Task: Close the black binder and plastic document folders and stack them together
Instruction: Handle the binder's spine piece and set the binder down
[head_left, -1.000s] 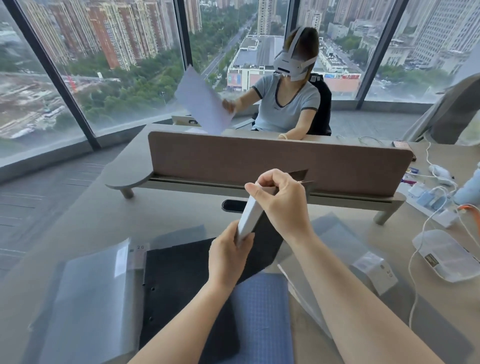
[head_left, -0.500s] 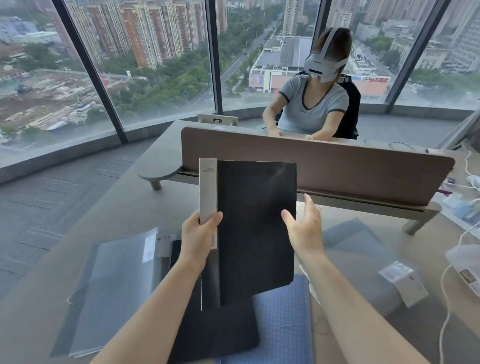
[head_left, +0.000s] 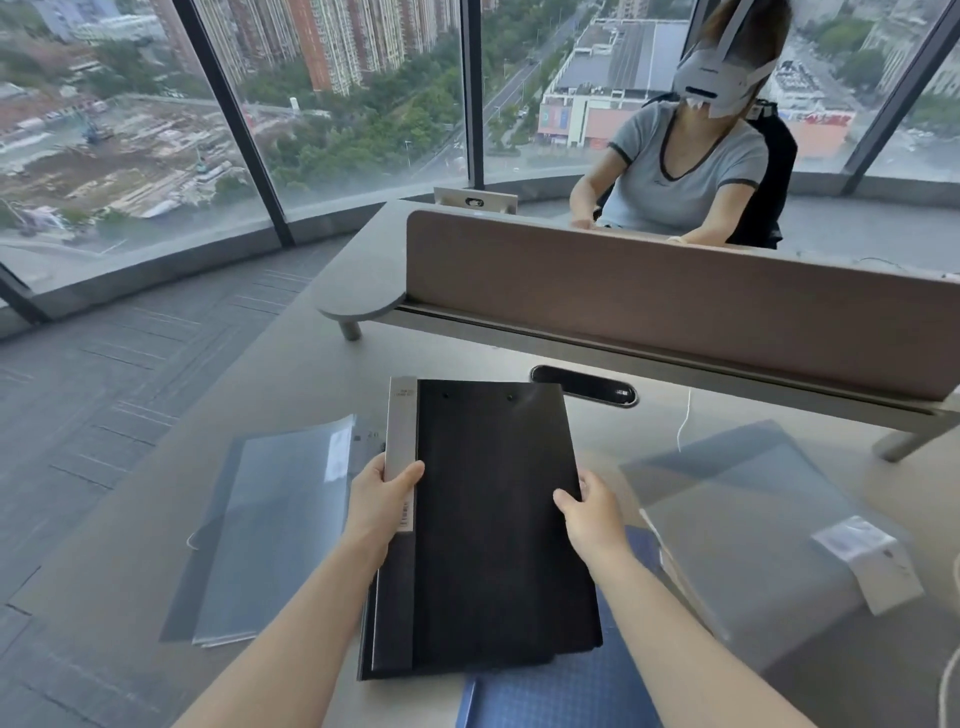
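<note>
Binder: black binder (head_left: 493, 519) shut, centre frame, low over the desk (head_left: 130, 597).
Left hand: left hand (head_left: 382, 501) pinches the grey spine.
Right hand: right hand (head_left: 592, 512) grips the right edge.
Folders: left folder (head_left: 270, 525) and right folder (head_left: 737, 525) lie apart, unstacked.
Risk: slick plastic could slide once stacked.
Hidden: blue folder (head_left: 561, 691) mostly covered; binder's underside unseen.

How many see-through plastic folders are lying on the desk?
2: one plastic folder left of the black binder, another to its right. More may hide under the binder.
</note>
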